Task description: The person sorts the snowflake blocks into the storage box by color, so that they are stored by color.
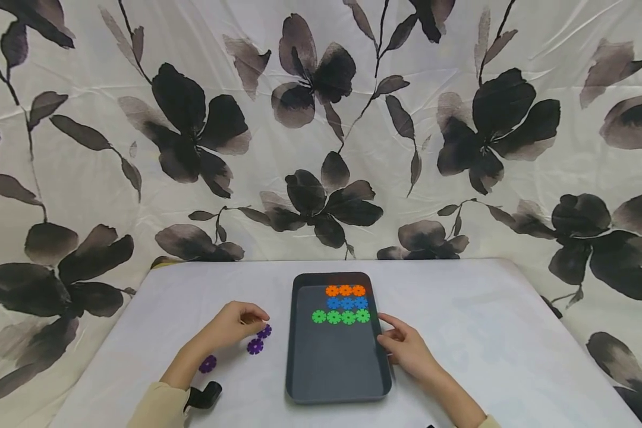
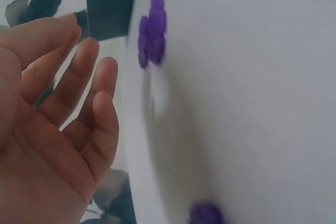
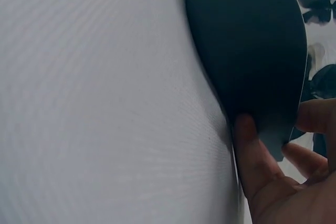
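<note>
In the head view my left hand [image 1: 236,324] hovers just over a purple flower-shaped piece [image 1: 265,331], left of the tray. The left wrist view shows that hand [image 2: 58,108] with loosely bent fingers and nothing between them, apart from blurred purple pieces [image 2: 156,30]. Two more purple flower-shaped pieces lie nearby, a middle piece [image 1: 255,346] and a piece by the wrist [image 1: 207,364]. My right hand [image 1: 409,351] grips the right side of a dark grey tray [image 1: 337,368]. In the right wrist view its thumb [image 3: 247,135] presses the tray's outer wall, with other fingers at the rim.
Inside the tray's upper right are rows of flower-shaped pieces: three orange pieces [image 1: 345,290], three blue pieces [image 1: 347,304] and several green pieces [image 1: 348,317]. A black object [image 1: 205,396] is by the left wrist. Behind the white table [image 1: 460,309] hangs a floral cloth [image 1: 406,59].
</note>
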`<state>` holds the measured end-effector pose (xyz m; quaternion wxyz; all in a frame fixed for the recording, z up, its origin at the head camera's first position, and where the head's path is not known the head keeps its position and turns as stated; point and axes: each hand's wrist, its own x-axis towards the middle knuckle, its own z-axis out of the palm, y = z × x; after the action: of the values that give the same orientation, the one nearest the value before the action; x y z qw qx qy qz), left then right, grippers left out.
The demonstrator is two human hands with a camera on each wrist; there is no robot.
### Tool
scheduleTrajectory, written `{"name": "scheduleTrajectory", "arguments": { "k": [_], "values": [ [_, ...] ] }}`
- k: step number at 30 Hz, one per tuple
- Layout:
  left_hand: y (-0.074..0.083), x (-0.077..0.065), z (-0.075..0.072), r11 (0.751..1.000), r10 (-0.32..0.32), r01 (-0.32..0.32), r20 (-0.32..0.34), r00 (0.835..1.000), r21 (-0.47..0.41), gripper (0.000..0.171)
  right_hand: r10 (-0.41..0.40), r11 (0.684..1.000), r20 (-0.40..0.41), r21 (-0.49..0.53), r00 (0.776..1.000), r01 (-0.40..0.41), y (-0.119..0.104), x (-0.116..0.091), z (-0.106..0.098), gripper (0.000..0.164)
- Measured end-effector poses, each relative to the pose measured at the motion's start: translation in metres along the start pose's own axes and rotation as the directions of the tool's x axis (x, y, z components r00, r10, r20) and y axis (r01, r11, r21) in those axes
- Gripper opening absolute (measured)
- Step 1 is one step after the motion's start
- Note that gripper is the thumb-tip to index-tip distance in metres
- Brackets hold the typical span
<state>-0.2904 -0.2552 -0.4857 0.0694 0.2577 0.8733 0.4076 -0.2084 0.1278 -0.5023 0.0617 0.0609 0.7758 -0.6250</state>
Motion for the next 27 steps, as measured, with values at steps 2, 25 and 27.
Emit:
{"name": "scheduleTrajectory", "arguments": {
  "k": [2,25,27],
  "values": [
    [-0.003,-0.005,0.000,1.000,-0.007,0.007,0.005,1.000,0.014,0.013,0.004,1.000,-0.002,0.002,1.000,-0.004,0.000,-0.001,-0.001,0.051],
    [-0.029,-0.077,-0.024,0.971,-0.154,0.154,-0.014,0.988,0.184,0.031,0.002,1.000,0.026,0.021,1.000,-0.003,0.002,0.000,-0.001,0.049],
    [-0.031,-0.080,-0.025,0.970,-0.156,0.154,-0.008,0.988,0.187,0.034,0.003,1.000,0.020,0.015,1.000,-0.003,0.002,0.000,-0.001,0.049]
  ]
}}
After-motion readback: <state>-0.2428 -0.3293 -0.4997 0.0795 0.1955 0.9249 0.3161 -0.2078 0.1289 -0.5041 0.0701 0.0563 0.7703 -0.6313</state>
